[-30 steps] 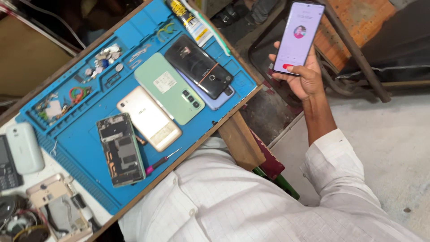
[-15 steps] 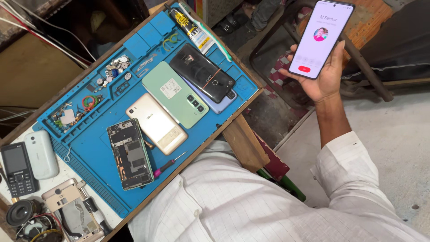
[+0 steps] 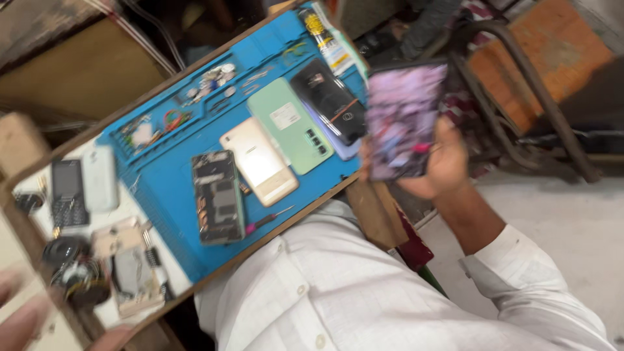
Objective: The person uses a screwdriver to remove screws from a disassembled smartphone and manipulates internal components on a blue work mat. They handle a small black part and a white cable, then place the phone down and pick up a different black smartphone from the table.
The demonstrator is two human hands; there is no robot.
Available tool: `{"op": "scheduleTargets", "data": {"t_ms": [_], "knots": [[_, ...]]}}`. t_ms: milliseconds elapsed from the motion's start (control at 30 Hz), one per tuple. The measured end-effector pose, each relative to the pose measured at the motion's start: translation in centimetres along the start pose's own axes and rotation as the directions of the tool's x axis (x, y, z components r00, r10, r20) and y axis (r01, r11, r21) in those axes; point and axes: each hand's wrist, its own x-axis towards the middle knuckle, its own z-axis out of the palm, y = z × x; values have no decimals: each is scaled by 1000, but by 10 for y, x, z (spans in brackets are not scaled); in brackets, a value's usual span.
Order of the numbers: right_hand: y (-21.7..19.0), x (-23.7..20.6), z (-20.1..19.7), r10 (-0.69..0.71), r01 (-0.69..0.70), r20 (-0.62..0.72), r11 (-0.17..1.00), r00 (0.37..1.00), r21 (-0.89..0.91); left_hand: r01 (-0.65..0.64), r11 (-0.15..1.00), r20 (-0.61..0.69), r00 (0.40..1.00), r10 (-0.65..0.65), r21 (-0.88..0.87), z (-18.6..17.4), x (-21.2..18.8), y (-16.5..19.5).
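Observation:
My right hand (image 3: 445, 170) grips a smartphone (image 3: 404, 120) with a lit, blurred purple screen and holds it upright just off the right edge of the blue work mat (image 3: 166, 188). On the mat lie a mint-green phone (image 3: 292, 127), a black phone (image 3: 328, 101), a pale gold phone (image 3: 259, 162) and an opened phone (image 3: 216, 196) with its boards showing. A small pink-handled screwdriver (image 3: 266, 221) rests near the mat's front edge. Blurred fingers, probably my left hand (image 3: 23, 312), show at the bottom left corner.
Small parts and screws (image 3: 211, 81) fill the mat's tray slots, with a glue tube (image 3: 317, 29) at its far corner. Left of the mat are a keypad phone (image 3: 67, 192), a white device (image 3: 101, 177) and loose parts (image 3: 123, 266). A metal chair frame (image 3: 520, 78) stands to the right.
My right hand has brought the lit phone down and left, close to the mat's right edge. The view has swung and blurred, and fingers have appeared at bottom left.

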Motion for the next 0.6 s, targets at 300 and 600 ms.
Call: {"op": "scheduleTargets", "data": {"t_ms": [300,600], "knots": [[105,69,94,579,-385,390,794,716,-471,-85,994,-192,979,71,-65,-9,-1,21],[154,96,137,863,-179,297,395,410,-901,270,954,285,932,-223,-134,52,-69,42]]}}
